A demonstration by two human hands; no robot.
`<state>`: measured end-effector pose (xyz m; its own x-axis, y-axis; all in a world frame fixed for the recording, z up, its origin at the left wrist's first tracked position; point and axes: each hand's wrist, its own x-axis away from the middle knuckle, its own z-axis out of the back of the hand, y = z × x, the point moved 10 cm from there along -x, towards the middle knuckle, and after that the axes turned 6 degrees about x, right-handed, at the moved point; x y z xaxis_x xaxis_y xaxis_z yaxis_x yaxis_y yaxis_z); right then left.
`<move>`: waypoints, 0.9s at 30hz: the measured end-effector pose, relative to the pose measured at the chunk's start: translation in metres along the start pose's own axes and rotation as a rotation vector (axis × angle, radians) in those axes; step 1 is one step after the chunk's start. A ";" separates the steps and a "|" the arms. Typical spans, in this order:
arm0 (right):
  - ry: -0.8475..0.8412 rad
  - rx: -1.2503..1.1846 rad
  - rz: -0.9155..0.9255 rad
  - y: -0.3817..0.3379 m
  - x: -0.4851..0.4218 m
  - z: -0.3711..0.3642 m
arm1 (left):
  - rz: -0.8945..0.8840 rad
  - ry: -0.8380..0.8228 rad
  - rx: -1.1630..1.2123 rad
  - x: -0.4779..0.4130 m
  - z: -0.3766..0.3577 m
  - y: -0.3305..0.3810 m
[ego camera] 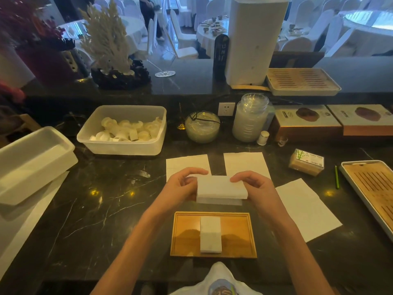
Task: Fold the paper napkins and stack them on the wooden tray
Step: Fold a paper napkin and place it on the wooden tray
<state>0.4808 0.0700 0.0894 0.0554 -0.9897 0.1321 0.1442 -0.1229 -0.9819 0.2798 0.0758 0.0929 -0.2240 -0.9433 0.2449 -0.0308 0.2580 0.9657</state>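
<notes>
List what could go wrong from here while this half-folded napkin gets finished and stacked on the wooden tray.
1. The napkin is held in the air between the left hand and right hand, and its lower layer already shows past the upper one; the fold may end uneven.
2. The folded napkin on the wooden tray is narrow, so a careless placement could leave the stack crooked.
3. The forearms cross above the tray and could nudge it.
</notes>
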 end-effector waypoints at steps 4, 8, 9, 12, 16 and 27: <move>0.037 0.051 0.079 -0.010 0.001 0.001 | 0.118 -0.032 0.123 0.003 -0.005 -0.013; 0.028 0.106 0.126 -0.014 0.000 0.000 | 0.171 -0.042 0.174 0.004 -0.009 -0.016; 0.026 0.122 0.135 -0.015 0.001 -0.001 | 0.160 -0.048 0.152 0.003 -0.010 -0.015; 0.034 0.122 0.149 -0.017 0.000 -0.002 | 0.128 -0.062 0.121 0.003 -0.009 -0.015; -0.035 -0.115 -0.045 0.003 -0.005 -0.010 | 0.063 0.042 0.097 0.001 -0.001 -0.020; 0.087 0.038 -0.107 0.029 -0.001 -0.001 | 0.142 -0.046 0.066 0.006 -0.012 -0.060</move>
<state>0.4840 0.0673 0.0605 -0.0479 -0.9740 0.2214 0.1822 -0.2264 -0.9568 0.2925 0.0525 0.0374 -0.2754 -0.8863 0.3724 -0.0593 0.4023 0.9136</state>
